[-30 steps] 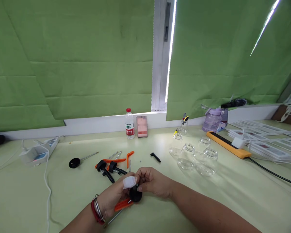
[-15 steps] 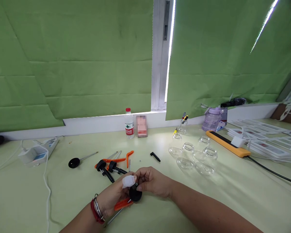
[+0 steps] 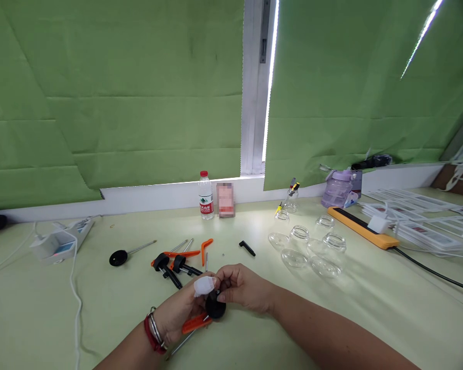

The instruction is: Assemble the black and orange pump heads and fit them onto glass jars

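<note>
My left hand [image 3: 187, 308], with a white wrap on its thumb, is closed around a black round lid-like part [image 3: 215, 307]. An orange piece [image 3: 196, 324] shows under this hand, and a thin metal rod [image 3: 182, 343] sticks out below it; the fingers hide how they join. With thumb and forefinger together, my right hand [image 3: 243, 289] pinches at the top of the black part. Whatever small piece lies between those fingertips is too hidden to make out.
Beyond my hands lie black-capped parts [image 3: 161, 262], orange handles [image 3: 205, 249] and metal rods. A black disc with a rod [image 3: 118, 258] is at left, a small black crank piece [image 3: 247, 248] ahead. Several glass jars [image 3: 299, 246] stand at right, near an orange power strip [image 3: 362, 228].
</note>
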`<state>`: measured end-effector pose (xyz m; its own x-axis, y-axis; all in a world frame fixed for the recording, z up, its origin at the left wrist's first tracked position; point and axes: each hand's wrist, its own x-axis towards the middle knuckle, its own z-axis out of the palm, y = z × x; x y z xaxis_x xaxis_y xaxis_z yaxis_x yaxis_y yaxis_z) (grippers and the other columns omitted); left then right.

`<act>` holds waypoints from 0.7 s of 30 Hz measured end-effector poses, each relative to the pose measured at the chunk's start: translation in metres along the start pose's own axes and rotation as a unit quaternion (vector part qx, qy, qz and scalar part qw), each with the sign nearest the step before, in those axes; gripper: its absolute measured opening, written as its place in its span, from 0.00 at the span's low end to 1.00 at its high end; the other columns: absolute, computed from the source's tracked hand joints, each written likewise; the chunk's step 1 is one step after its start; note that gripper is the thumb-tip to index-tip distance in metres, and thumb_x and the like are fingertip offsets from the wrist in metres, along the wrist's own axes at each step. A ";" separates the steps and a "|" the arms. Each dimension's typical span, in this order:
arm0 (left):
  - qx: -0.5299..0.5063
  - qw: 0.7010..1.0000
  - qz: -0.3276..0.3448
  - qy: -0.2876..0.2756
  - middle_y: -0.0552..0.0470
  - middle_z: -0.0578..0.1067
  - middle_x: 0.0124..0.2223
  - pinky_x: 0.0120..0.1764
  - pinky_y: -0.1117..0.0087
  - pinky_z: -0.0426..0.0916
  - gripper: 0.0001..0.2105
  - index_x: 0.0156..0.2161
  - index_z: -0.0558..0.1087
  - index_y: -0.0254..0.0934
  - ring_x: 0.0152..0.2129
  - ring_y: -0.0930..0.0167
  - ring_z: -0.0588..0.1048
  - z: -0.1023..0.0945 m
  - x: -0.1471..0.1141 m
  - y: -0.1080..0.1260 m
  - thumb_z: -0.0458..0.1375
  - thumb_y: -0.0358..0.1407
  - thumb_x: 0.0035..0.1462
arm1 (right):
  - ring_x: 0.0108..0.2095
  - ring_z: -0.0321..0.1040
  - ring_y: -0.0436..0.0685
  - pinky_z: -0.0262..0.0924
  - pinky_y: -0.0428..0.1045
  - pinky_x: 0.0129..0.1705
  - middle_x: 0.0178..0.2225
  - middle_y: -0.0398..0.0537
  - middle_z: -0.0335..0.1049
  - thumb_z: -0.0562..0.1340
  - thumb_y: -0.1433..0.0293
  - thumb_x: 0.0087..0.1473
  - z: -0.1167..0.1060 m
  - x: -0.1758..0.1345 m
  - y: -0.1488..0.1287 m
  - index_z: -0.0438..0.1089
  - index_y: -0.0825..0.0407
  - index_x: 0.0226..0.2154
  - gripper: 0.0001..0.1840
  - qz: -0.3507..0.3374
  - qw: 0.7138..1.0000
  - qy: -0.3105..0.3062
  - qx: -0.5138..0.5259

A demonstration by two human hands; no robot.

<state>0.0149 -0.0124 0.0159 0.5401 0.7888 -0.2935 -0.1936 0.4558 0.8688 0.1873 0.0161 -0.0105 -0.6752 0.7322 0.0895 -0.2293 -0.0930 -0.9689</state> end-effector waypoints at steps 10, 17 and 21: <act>0.011 0.999 -0.031 0.000 0.52 0.70 0.28 0.29 0.71 0.63 0.20 0.33 0.67 0.36 0.25 0.71 0.70 -0.002 -0.003 0.001 0.59 0.52 0.45 | 0.30 0.63 0.47 0.56 0.47 0.37 0.29 0.42 0.68 0.71 0.67 0.36 0.006 -0.001 -0.007 0.71 0.56 0.30 0.16 -0.004 1.000 0.017 -0.018; 0.019 0.997 -0.039 -0.066 0.48 0.72 0.32 0.21 0.72 0.63 0.29 0.38 0.66 0.37 0.29 0.63 0.75 0.002 -0.005 0.005 0.48 0.62 0.48 | 0.28 0.64 0.48 0.57 0.47 0.35 0.27 0.42 0.69 0.71 0.67 0.38 0.005 -0.003 -0.013 0.71 0.56 0.31 0.15 0.000 0.999 0.036 -0.011; 0.019 0.999 -0.020 -0.036 0.47 0.73 0.30 0.18 0.74 0.63 0.26 0.36 0.67 0.36 0.26 0.65 0.75 0.004 -0.002 0.006 0.51 0.60 0.48 | 0.27 0.62 0.47 0.56 0.46 0.32 0.26 0.41 0.69 0.70 0.68 0.38 0.001 -0.004 -0.017 0.71 0.55 0.30 0.14 -0.028 0.998 0.061 0.010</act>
<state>0.0154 -0.0127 0.0233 0.6039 0.7385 -0.2998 -0.1412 0.4692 0.8717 0.1928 0.0143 0.0064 -0.5717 0.8126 0.1133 -0.2784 -0.0622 -0.9584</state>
